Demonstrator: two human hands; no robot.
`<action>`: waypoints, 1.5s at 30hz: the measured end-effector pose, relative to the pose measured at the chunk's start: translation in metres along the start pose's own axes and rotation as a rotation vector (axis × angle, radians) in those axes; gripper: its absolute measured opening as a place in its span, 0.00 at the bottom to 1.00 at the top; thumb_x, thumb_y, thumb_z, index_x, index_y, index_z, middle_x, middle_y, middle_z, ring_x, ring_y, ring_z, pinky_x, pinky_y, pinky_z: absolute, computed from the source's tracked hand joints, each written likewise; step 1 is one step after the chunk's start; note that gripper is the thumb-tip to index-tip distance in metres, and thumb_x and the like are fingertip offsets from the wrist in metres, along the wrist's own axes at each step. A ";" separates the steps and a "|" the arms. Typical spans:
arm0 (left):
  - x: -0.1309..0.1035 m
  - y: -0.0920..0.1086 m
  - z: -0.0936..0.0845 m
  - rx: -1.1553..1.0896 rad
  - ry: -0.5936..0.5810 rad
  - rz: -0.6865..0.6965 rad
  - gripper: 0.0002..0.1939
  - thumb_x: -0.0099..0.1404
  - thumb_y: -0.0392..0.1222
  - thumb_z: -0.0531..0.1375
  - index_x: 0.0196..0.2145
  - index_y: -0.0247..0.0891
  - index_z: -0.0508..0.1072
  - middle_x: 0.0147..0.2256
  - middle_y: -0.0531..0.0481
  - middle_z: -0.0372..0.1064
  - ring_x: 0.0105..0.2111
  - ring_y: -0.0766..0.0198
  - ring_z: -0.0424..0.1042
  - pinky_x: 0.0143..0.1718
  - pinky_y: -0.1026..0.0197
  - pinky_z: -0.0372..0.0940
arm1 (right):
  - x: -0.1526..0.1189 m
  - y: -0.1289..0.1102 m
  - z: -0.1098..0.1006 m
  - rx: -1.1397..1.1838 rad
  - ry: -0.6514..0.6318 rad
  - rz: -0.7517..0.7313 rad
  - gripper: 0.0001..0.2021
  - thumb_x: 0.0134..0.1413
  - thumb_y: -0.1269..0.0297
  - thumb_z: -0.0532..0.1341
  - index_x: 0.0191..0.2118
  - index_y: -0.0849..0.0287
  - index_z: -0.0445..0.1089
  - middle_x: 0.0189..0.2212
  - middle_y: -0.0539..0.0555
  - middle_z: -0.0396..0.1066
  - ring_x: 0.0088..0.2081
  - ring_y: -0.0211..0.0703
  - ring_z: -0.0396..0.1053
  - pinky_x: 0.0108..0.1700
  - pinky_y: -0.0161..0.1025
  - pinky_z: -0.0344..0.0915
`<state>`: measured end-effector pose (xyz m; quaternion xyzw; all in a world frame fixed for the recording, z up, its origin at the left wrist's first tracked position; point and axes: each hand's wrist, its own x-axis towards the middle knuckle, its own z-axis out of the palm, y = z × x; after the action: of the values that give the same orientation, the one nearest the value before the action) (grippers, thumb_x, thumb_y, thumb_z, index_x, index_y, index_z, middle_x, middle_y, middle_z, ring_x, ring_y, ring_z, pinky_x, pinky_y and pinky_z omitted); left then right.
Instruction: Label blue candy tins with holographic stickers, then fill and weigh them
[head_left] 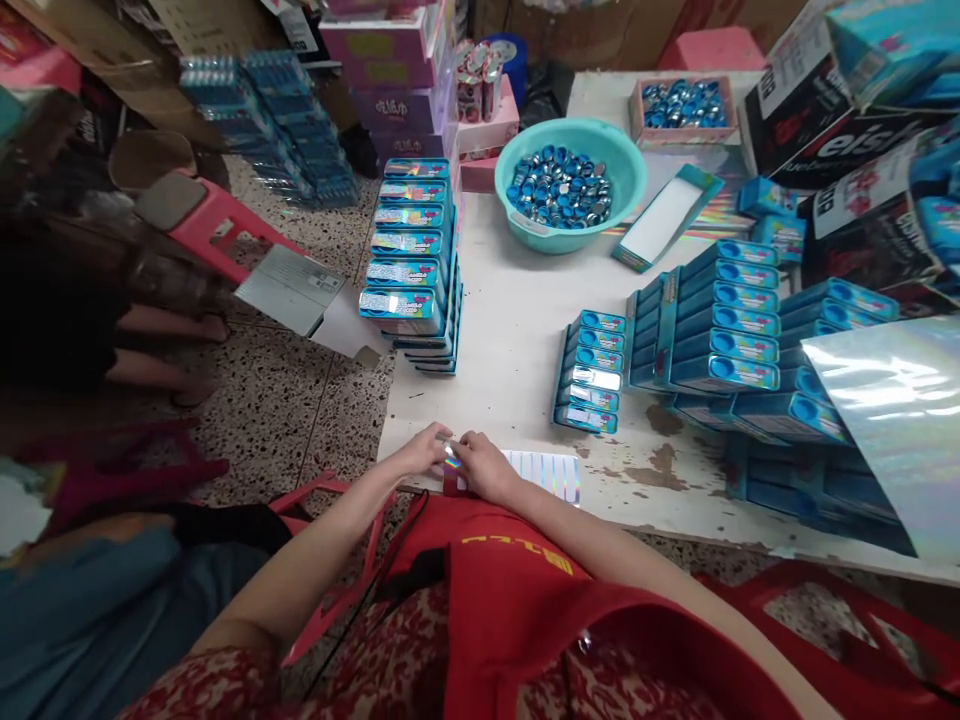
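Observation:
A sheet of shiny, rainbow-reflecting stickers (546, 472) lies at the front edge of the table, its strips side by side. My right hand (487, 467) rests over the sheet's left part, fingers bent and pinching at its end. From the left, my left hand (424, 450) meets it with fingers pressed together at the same shiny end. The fingertips nearly touch, and exactly what each pinches is partly hidden. Just beyond the sheet stands a row of slim blue boxes (592, 375) in a tray. Another stack of blue boxes (405, 270) stands at the table's left edge.
A turquoise basin (570, 238) holds many blue and silver caps; a pink box (684, 132) holds more. Stacked blue boxes (724, 320) and a reflective sheet (892, 430) fill the right side of the table (510, 330). A red stool (232, 225) and another person's legs (161, 350) are at left.

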<state>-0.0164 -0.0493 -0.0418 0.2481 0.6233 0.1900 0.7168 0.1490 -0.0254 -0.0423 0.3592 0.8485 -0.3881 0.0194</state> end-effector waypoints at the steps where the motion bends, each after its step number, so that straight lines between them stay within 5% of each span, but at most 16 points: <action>1: 0.000 0.000 0.000 0.002 0.017 -0.007 0.20 0.50 0.33 0.60 0.40 0.38 0.59 0.21 0.60 0.64 0.22 0.69 0.68 0.24 0.67 0.64 | 0.000 -0.001 0.000 -0.001 0.004 -0.005 0.14 0.53 0.73 0.59 0.47 0.62 0.70 0.44 0.61 0.67 0.43 0.49 0.64 0.43 0.40 0.61; 14: -0.001 0.006 0.001 -0.038 0.052 -0.075 0.16 0.51 0.33 0.61 0.39 0.35 0.64 0.24 0.55 0.69 0.24 0.66 0.72 0.28 0.62 0.68 | 0.004 -0.005 0.001 0.059 0.046 0.012 0.11 0.54 0.70 0.60 0.43 0.55 0.71 0.47 0.57 0.66 0.46 0.48 0.63 0.43 0.40 0.63; 22: 0.008 0.003 -0.003 0.003 -0.002 -0.092 0.11 0.50 0.44 0.63 0.26 0.32 0.70 0.22 0.52 0.69 0.23 0.68 0.69 0.26 0.65 0.65 | 0.010 -0.003 0.005 0.165 0.069 0.107 0.07 0.53 0.73 0.59 0.34 0.55 0.72 0.34 0.52 0.70 0.41 0.43 0.65 0.42 0.37 0.62; 27: 0.020 -0.004 0.006 0.095 0.123 -0.092 0.10 0.51 0.43 0.60 0.20 0.35 0.66 0.14 0.56 0.60 0.17 0.68 0.63 0.20 0.66 0.58 | -0.005 -0.012 -0.006 0.627 0.078 -0.025 0.04 0.48 0.73 0.61 0.27 0.56 0.69 0.27 0.47 0.70 0.32 0.38 0.67 0.38 0.35 0.63; 30: 0.016 0.007 0.012 0.159 0.206 -0.029 0.10 0.54 0.45 0.58 0.22 0.35 0.67 0.18 0.54 0.64 0.24 0.64 0.66 0.24 0.65 0.60 | -0.017 -0.013 -0.030 1.056 0.235 0.088 0.05 0.48 0.62 0.63 0.27 0.56 0.68 0.24 0.47 0.69 0.27 0.37 0.66 0.34 0.36 0.63; 33: 0.006 0.033 0.021 0.164 0.310 0.245 0.16 0.61 0.51 0.51 0.34 0.36 0.71 0.36 0.46 0.72 0.39 0.60 0.69 0.35 0.62 0.63 | -0.026 -0.008 -0.060 1.233 0.451 0.204 0.11 0.43 0.56 0.67 0.27 0.56 0.67 0.23 0.47 0.68 0.26 0.38 0.66 0.33 0.37 0.64; 35: -0.001 0.053 0.032 0.125 0.222 0.421 0.20 0.62 0.55 0.50 0.39 0.37 0.70 0.42 0.44 0.71 0.41 0.60 0.68 0.37 0.61 0.64 | -0.031 -0.001 -0.076 1.257 0.566 0.253 0.12 0.40 0.56 0.68 0.26 0.56 0.67 0.22 0.47 0.68 0.26 0.37 0.65 0.33 0.37 0.64; 38: 0.000 0.080 0.054 0.129 -0.032 0.408 0.18 0.56 0.55 0.58 0.32 0.36 0.68 0.27 0.50 0.71 0.28 0.65 0.68 0.29 0.64 0.61 | -0.038 0.012 -0.088 1.240 0.706 0.300 0.12 0.41 0.57 0.68 0.28 0.57 0.67 0.24 0.47 0.68 0.27 0.37 0.65 0.34 0.36 0.64; 40: 0.008 0.094 0.070 0.156 -0.091 0.359 0.16 0.55 0.53 0.59 0.28 0.37 0.65 0.18 0.56 0.63 0.19 0.69 0.63 0.23 0.66 0.57 | -0.042 0.025 -0.091 1.165 0.837 0.339 0.11 0.43 0.57 0.66 0.29 0.57 0.67 0.25 0.47 0.67 0.28 0.37 0.64 0.35 0.36 0.63; 45: 0.049 0.135 0.104 0.263 -0.199 0.418 0.11 0.60 0.48 0.53 0.31 0.36 0.64 0.19 0.57 0.63 0.15 0.72 0.61 0.19 0.68 0.53 | -0.040 0.068 -0.107 0.800 1.148 0.559 0.11 0.45 0.56 0.61 0.30 0.58 0.69 0.28 0.49 0.64 0.28 0.37 0.60 0.34 0.37 0.62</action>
<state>0.0988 0.0753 0.0099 0.4801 0.5043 0.2259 0.6813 0.2476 0.0526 0.0016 0.6868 0.3970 -0.3990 -0.4599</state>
